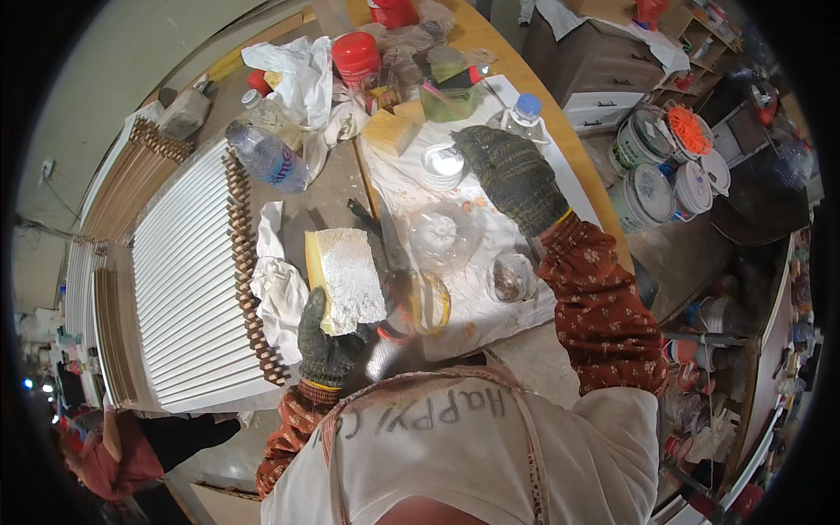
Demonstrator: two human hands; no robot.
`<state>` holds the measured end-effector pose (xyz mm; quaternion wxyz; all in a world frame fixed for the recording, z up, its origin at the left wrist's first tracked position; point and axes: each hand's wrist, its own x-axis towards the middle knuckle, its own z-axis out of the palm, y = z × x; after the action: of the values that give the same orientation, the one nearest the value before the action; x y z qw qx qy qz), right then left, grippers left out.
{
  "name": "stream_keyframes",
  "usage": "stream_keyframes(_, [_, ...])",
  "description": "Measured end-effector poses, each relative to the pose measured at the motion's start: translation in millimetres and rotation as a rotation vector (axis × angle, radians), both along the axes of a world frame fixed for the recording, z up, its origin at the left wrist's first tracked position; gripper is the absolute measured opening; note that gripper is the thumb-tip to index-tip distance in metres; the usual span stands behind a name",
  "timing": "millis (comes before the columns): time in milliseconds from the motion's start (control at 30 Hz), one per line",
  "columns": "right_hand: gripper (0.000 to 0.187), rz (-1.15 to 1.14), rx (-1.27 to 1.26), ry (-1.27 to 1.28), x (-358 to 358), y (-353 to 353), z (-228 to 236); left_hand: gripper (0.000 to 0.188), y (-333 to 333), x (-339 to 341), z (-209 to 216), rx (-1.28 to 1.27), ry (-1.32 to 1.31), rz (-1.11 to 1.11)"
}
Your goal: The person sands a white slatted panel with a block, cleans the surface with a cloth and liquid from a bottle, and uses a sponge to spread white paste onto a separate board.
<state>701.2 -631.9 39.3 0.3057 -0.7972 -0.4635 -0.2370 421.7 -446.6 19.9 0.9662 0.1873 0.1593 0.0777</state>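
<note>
My left hand (pixel 332 343), in a dark knit glove, grips a thick yellow sponge block (pixel 352 278) whose upper face is coated in something white and rough. My right hand (pixel 514 179), gloved alike, hovers palm down with its fingers stretched toward a small white cup (pixel 442 164); I see nothing in it, though its underside is hidden. Behind that hand stands a clear bottle with a blue cap (pixel 528 105). On the stained white cloth (pixel 477 319) sit a clear plastic dome-like piece (pixel 440 232), a jar with brown contents (pixel 512 278) and a yellow tape-like ring (pixel 432 302).
To the left lie rows of white-faced strips (pixel 179 289) with a brown knobbly edge. A water bottle (pixel 267 159), a crumpled rag (pixel 278 302), another sponge (pixel 389 133) and a red-lidded jar (pixel 355 59) crowd the table. Buckets (pixel 647 197) stand at right; another person (pixel 122 455) is at lower left.
</note>
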Motion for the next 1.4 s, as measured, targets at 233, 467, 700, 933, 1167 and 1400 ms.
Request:
stream_keyframes(233, [0.019,-0.155,-0.300,0.102,-0.4,27.1,-16.5,0.048,17.6,-4.6,0.5,0.054,0.149,0.213])
stream_keyframes(467, [0.016,-0.194,-0.474,0.092,3.3,33.3,-19.7,0.049,26.1,2.4,-13.6,-0.028,0.033,0.080])
stream_keyframes(700, [0.016,-0.213,-0.525,0.231,9.1,36.2,-3.2,0.045,19.9,25.4,-2.3,-0.039,0.103,0.049])
stream_keyframes(933, [0.016,-0.186,-0.461,0.185,20.2,36.7,-11.7,0.048,27.5,66.3,2.8,0.123,0.045,-0.028])
stream_keyframes(1167, [0.015,-0.174,-0.488,0.122,12.6,34.0,-14.6,0.049,38.1,153.9,7.9,0.229,-0.048,-0.074])
stream_keyframes(1400, [0.029,-0.189,-0.489,0.121,13.5,14.4,-25.7,0.046,19.1,208.0,3.9,0.168,-0.098,-0.224])
